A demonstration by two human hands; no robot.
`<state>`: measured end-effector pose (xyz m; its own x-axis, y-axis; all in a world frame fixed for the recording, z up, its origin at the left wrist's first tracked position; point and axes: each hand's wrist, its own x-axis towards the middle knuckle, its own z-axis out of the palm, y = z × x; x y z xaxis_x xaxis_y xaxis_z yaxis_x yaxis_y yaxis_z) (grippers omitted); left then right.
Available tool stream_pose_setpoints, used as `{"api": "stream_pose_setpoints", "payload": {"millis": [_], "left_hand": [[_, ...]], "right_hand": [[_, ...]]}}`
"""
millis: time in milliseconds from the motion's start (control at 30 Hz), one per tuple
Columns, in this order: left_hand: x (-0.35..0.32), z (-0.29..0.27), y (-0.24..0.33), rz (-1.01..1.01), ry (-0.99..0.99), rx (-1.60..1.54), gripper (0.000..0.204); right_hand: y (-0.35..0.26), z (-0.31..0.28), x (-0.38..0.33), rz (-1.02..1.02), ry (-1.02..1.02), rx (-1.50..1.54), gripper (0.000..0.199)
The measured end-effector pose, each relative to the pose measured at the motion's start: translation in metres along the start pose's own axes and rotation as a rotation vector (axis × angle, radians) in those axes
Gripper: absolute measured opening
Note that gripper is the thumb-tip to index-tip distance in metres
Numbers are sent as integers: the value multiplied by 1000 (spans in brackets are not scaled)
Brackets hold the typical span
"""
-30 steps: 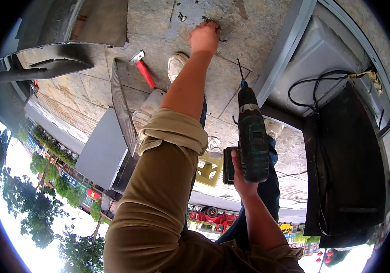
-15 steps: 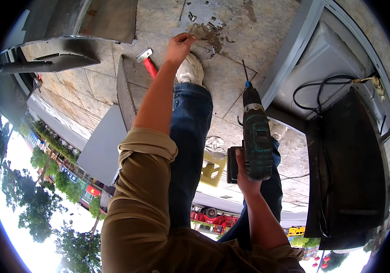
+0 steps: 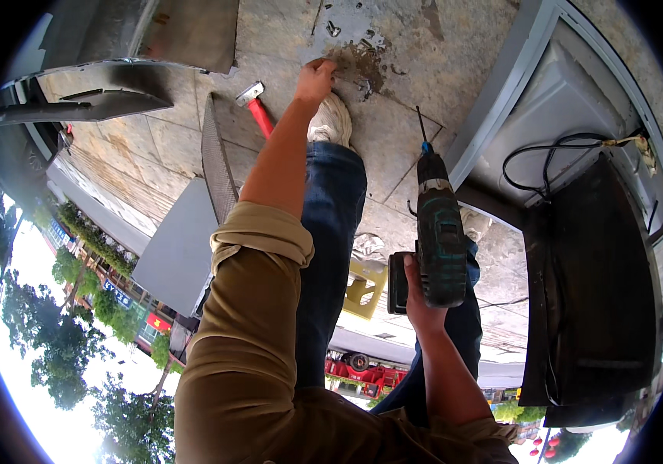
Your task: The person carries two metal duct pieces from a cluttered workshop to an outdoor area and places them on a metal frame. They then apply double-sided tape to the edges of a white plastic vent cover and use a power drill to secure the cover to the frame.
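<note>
My right hand (image 3: 422,306) is wrapped round the grip of a dark green and black cordless drill (image 3: 441,243), whose long thin bit points away from me. My left hand (image 3: 316,80) is stretched out just beyond my white shoe (image 3: 330,122), fingers drawn together. What sits in those fingers, if anything, is hidden. Close by, small metal pieces (image 3: 333,29) lie on the paving beside a dark wet patch (image 3: 362,63). Left of my forearm, a scraper with a red handle (image 3: 260,116) rests on the ground.
At right stands a grey metal casing (image 3: 494,100) with a black cable (image 3: 528,151) and a black panel (image 3: 598,286). Grey sheet panels (image 3: 173,247) and a perforated strip (image 3: 215,147) are at left. A yellow plastic stool (image 3: 364,290) shows between my legs.
My left hand's fingers have curled in more, and the hand has shifted slightly right in the picture. The drill stays in my right hand, nearly unmoved.
</note>
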<state>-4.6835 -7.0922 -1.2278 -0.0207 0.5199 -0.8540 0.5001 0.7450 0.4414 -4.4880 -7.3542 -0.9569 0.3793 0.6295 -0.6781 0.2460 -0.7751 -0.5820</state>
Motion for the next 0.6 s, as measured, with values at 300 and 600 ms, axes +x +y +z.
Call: {"api": "stream_pose_setpoints", "payload": {"millis": [300, 600], "left_hand": [[31, -15, 36, 302, 194, -104, 15], [43, 20, 39, 324, 504, 495, 22]], "right_hand": [[-13, -5, 8, 49, -32, 107, 20], [0, -1, 2, 4, -38, 14, 23]]}}
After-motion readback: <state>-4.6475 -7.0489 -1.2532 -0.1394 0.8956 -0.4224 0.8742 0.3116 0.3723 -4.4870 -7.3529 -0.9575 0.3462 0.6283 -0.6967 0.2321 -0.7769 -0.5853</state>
